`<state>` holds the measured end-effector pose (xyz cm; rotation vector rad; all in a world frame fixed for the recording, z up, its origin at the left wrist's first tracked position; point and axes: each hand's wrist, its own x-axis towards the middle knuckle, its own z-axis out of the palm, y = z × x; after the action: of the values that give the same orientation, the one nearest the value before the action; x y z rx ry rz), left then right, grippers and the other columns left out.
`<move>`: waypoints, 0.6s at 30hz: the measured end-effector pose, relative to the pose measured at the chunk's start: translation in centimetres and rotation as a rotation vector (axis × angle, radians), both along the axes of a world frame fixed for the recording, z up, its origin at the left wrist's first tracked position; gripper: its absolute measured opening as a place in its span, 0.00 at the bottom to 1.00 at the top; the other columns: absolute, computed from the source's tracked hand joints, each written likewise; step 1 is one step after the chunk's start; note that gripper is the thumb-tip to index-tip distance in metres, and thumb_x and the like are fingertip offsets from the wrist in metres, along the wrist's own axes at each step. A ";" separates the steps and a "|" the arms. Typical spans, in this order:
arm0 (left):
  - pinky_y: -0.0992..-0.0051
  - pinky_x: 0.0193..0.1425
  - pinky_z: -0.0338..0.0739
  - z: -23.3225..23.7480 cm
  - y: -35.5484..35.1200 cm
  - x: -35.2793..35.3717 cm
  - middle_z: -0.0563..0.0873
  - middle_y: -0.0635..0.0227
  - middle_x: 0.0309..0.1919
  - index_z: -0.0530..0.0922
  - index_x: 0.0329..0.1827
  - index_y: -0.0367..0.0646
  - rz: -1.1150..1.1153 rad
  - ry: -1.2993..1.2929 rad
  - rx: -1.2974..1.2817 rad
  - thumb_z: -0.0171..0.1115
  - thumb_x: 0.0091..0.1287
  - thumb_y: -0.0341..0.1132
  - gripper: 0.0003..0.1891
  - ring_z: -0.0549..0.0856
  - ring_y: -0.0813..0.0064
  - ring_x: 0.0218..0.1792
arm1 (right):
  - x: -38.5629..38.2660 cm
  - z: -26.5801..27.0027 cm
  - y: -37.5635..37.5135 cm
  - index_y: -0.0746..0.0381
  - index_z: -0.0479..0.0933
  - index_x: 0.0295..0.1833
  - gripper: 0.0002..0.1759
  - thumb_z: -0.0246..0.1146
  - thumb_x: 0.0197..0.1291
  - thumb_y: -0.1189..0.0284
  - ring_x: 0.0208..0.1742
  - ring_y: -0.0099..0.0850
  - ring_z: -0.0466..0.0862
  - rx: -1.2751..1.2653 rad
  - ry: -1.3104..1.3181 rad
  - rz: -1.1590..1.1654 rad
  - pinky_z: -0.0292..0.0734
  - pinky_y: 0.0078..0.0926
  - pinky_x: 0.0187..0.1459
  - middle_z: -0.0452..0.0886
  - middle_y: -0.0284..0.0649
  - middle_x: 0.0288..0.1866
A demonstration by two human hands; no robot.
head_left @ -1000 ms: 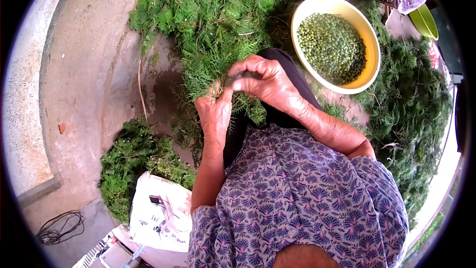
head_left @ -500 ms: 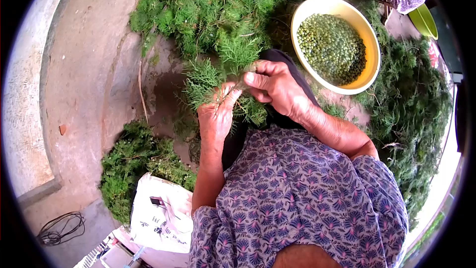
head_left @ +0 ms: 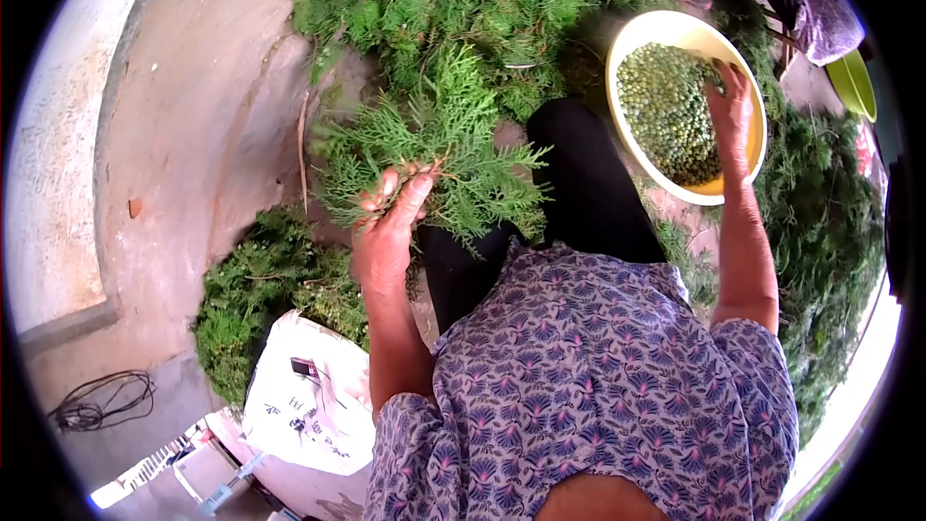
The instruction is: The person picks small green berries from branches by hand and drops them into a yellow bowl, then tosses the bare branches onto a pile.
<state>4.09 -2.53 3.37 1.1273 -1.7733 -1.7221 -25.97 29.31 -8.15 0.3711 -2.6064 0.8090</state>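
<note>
The green sprig (head_left: pixel 439 150) is in the middle of the frame, with the left hand (head_left: pixel 386 232) closed around its stem. At upper right, the right hand (head_left: pixel 730 106) lies over green berries (head_left: pixel 666 116) in a yellow bowl (head_left: pixel 661 27); its grip I cannot tell.

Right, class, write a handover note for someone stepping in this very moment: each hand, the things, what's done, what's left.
Left hand grips a green sprig.
Right hand is over the green berries in the yellow bowl; whether it holds any is hidden.
A heap of branches lies ahead, a smaller pile lower left by a white bag.
Done: bowl well filled. Left, probably: the sprig in hand and the heap.
</note>
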 end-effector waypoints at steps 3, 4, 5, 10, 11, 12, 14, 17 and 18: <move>0.78 0.32 0.72 -0.9 -0.2 0.3 0.83 0.67 0.38 0.79 0.38 0.36 -0.175 -0.020 -0.229 0.66 0.59 0.37 0.12 0.79 0.78 0.35 | -1.5 -0.9 3.0 0.57 0.76 0.53 0.19 0.60 0.54 0.69 0.56 0.39 0.74 0.157 -0.027 -0.154 0.71 0.33 0.54 0.72 0.49 0.57; 0.78 0.32 0.72 -0.9 -0.1 0.3 0.83 0.67 0.38 0.79 0.38 0.36 -0.176 -0.018 -0.229 0.66 0.59 0.37 0.12 0.79 0.78 0.35 | -0.9 0.1 3.1 0.58 0.76 0.53 0.18 0.59 0.55 0.67 0.53 0.38 0.76 0.141 -0.006 -0.144 0.73 0.32 0.52 0.74 0.48 0.54; 0.79 0.31 0.71 -1.0 0.1 0.1 0.81 0.71 0.31 0.78 0.35 0.38 -0.275 -0.062 -0.476 0.63 0.61 0.39 0.11 0.79 0.78 0.29 | -0.6 1.0 2.7 0.59 0.77 0.52 0.18 0.59 0.56 0.67 0.48 0.36 0.79 0.013 -0.077 -0.106 0.75 0.30 0.49 0.77 0.47 0.50; 0.78 0.29 0.72 -2.6 0.7 -0.2 0.81 0.72 0.26 0.77 0.32 0.41 -0.450 -0.011 -1.106 0.63 0.60 0.35 0.07 0.81 0.75 0.26 | 8.0 10.7 -9.1 0.61 0.79 0.46 0.10 0.58 0.59 0.76 0.41 0.27 0.83 -0.718 -0.329 0.504 0.78 0.22 0.44 0.83 0.40 0.39; 0.79 0.31 0.74 -2.2 0.7 -0.2 0.82 0.72 0.28 0.76 0.32 0.39 -0.496 0.011 -0.938 0.63 0.58 0.29 0.04 0.82 0.75 0.28 | 9.8 11.7 -11.3 0.62 0.79 0.45 0.10 0.54 0.61 0.76 0.40 0.30 0.83 -0.972 -0.443 0.783 0.79 0.31 0.47 0.83 0.42 0.37; 0.79 0.31 0.74 -1.9 1.0 -0.4 0.82 0.72 0.28 0.76 0.32 0.39 -0.503 0.014 -0.937 0.63 0.58 0.29 0.04 0.82 0.75 0.28 | 11.4 13.2 -12.8 0.66 0.77 0.47 0.11 0.53 0.61 0.78 0.40 0.31 0.83 -0.858 -0.439 0.944 0.80 0.28 0.45 0.82 0.45 0.38; 0.76 0.34 0.71 -1.6 1.6 -0.5 0.82 0.70 0.25 0.81 0.31 0.36 -0.489 -0.024 -0.799 0.67 0.55 0.29 0.06 0.77 0.78 0.27 | 14.2 14.6 -15.7 0.67 0.75 0.49 0.12 0.53 0.60 0.82 0.43 0.34 0.83 -0.936 -0.507 1.254 0.81 0.28 0.45 0.79 0.46 0.46; 0.74 0.34 0.71 -3.2 1.3 0.5 0.83 0.69 0.27 0.80 0.34 0.36 -0.520 -0.034 -0.796 0.65 0.56 0.27 0.05 0.78 0.78 0.27 | 15.2 12.6 -19.3 0.65 0.75 0.50 0.13 0.54 0.60 0.82 0.38 0.27 0.81 -0.709 -0.332 1.196 0.79 0.19 0.36 0.80 0.41 0.39; 0.74 0.33 0.72 -3.1 1.3 0.6 0.83 0.69 0.27 0.80 0.35 0.36 -0.538 -0.044 -0.836 0.64 0.56 0.26 0.06 0.78 0.78 0.27 | 15.1 12.0 -19.7 0.64 0.75 0.49 0.13 0.54 0.59 0.83 0.34 0.24 0.81 -0.571 -0.315 1.100 0.78 0.18 0.34 0.80 0.40 0.35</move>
<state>4.66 -1.22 0.27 0.3413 -2.6023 -0.9485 -10.86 9.62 3.82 1.6371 -2.1041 1.9971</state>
